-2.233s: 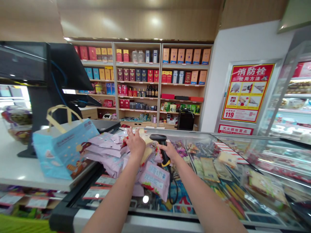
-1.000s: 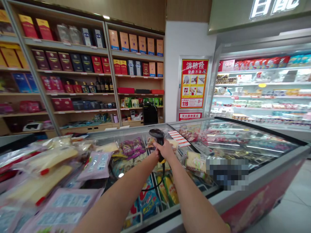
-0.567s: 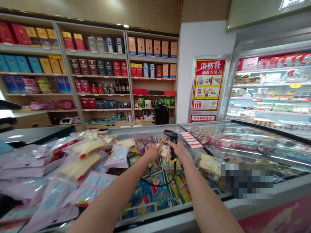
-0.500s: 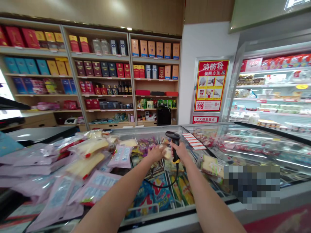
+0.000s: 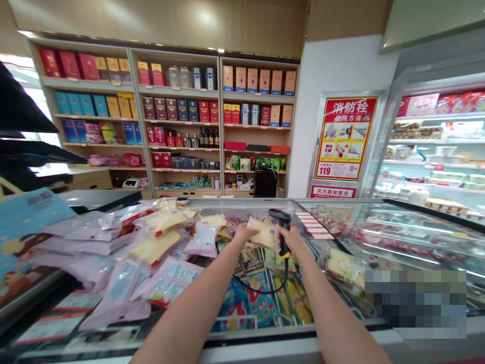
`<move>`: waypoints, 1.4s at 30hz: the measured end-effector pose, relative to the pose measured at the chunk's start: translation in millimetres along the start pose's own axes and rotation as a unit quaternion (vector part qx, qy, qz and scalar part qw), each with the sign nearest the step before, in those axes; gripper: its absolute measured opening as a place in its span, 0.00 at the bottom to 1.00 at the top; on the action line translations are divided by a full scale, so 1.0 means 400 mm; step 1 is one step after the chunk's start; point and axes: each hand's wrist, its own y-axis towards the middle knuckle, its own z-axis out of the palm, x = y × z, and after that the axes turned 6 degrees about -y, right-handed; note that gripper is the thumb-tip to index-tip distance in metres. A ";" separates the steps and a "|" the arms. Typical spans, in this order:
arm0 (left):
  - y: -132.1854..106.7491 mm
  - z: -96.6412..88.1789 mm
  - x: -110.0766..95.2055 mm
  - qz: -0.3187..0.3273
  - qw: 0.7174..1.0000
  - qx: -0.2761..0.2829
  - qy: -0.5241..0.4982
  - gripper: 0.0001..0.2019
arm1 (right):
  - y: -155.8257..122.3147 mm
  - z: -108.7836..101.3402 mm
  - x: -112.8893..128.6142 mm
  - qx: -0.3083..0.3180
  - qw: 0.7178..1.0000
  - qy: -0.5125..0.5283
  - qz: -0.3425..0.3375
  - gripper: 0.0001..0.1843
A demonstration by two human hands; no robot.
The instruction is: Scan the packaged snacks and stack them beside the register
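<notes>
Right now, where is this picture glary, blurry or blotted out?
Head view: light streaks reflect in the freezer's glass top; a pale glow spots the wood panel; chiller goods at right look smeared; a pixelated patch masks the lower right; the scanner in the right hand looks clearer, but print on the packet in the left hand is unreadable.

Lilac packets [image 5: 123, 278] and a blue bag [image 5: 32, 227] bar the left; a looping cable [image 5: 286, 268] crosses the gap between forearms [image 5: 206, 298], while open freezer glass [image 5: 382, 230] stretches behind a wrapped pack [image 5: 343, 265] at right.
</notes>
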 end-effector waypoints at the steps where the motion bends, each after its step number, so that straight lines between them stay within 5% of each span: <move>1: 0.000 -0.011 0.009 0.015 0.999 -0.021 -0.040 0.14 | 0.000 0.001 0.002 0.000 1.000 0.000 0.003 0.15; 6: 0.012 -0.067 0.065 0.081 0.982 -0.129 -0.113 0.10 | -0.013 0.010 0.014 0.039 0.999 -0.020 0.025 0.15; 26: 0.031 -0.060 0.093 0.087 0.981 -0.139 -0.101 0.12 | -0.044 0.030 0.024 0.110 0.986 -0.114 0.056 0.10; 36: 0.015 -0.066 0.070 0.047 0.987 -0.147 -0.044 0.08 | -0.033 0.032 0.003 0.107 0.986 -0.118 0.049 0.14; 42: 0.006 -0.104 -0.003 0.034 0.981 -0.191 0.005 0.06 | -0.032 0.078 0.018 0.122 0.991 -0.031 0.041 0.16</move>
